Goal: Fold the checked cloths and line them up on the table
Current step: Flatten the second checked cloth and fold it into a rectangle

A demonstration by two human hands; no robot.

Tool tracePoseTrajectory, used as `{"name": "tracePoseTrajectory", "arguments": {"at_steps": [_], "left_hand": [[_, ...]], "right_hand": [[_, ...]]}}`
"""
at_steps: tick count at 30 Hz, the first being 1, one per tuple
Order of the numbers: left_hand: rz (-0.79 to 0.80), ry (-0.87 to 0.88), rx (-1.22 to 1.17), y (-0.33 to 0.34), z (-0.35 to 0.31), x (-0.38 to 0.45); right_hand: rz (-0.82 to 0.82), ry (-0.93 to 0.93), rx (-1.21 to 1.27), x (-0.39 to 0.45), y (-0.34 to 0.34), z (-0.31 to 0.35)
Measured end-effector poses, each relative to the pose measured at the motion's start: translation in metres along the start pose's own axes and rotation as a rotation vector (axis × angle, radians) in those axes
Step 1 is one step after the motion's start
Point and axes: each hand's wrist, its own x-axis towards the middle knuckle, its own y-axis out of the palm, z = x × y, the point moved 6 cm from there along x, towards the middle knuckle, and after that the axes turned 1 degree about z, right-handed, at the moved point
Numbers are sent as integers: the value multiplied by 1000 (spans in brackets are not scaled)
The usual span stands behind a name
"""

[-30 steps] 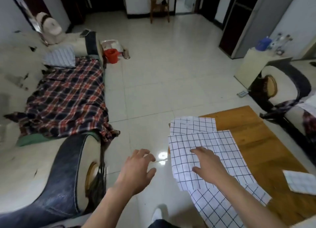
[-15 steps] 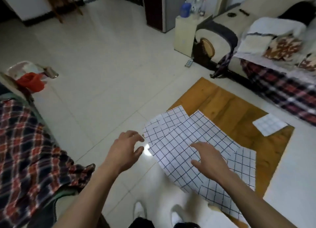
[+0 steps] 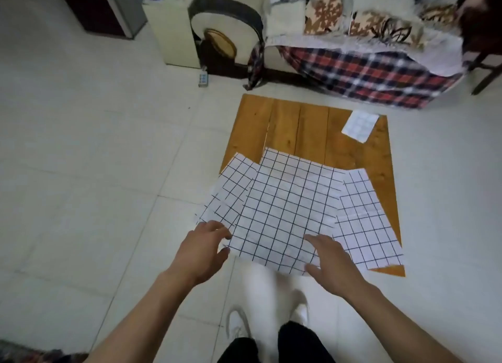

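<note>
Your left hand (image 3: 200,249) reaches in from seven o'clock, fingers loosely curled and spread a little, the tips at the near-left corner of the top checked cloth (image 3: 285,210); whether they touch it or pinch it you cannot tell from this view. Just past that hand, at about ten o'clock of the pile, a second checked cloth (image 3: 231,188) pokes out from under the top one and hangs off the left edge of the wooden table (image 3: 298,126). The top cloth lies flat and unfolded across the near half of the table, its near edge drooping over the table's front. Your right hand (image 3: 330,263) comes in from five o'clock, fingers fairly straight and slightly apart, resting on the near-right part of the top cloth, holding nothing. To the right, at three o'clock of the pile, a third checked cloth (image 3: 365,226) shows from under the top one. Far off at one o'clock, well apart from the pile, a small folded cloth (image 3: 359,125) sits at the table's far-right corner. Beyond it stands a sofa with a plaid blanket (image 3: 366,74).
</note>
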Motion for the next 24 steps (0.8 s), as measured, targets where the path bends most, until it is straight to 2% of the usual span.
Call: {"name": "tracePoseTrajectory", "arguments": {"at_steps": [5,12,20,24], "left_hand": [[86,61,17,54,23,16],[22,112,36,130,60,75],[61,347,250,218,65,117],[63,389,285,237,70,124]], "right_hand": [[-4,91,68,14,54,-24],[-113,68,102,76,117,-42],[-141,79,27,132,177,-68],[-183,42,-31,141,184,-74]]}}
